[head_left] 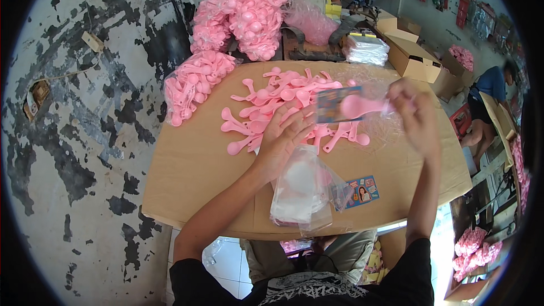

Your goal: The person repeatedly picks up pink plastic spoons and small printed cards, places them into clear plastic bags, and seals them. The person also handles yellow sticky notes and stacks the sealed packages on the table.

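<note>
My right hand (412,114), smeared by motion, is closed on the handle end of a pink measuring spoon (355,106). Behind the spoon's bowl is a blue printed card (331,105); whether a clear bag wraps both is hard to make out. My left hand (283,136) has its fingers stretched out at the near side of a heap of pink spoons (266,110), its fingertips close to the card. Below its wrist lies a stack of clear plastic bags (294,192). Another blue printed card (364,191) rests beside the stack, partly under a bag.
Large clear sacks of pink spoons (241,17) stand at the table's far left. Behind are stacked plastic packs (365,49) and an open cardboard box (412,59). Brown cardboard (192,175) covers the table. At far right another person (490,88) sits near boxes.
</note>
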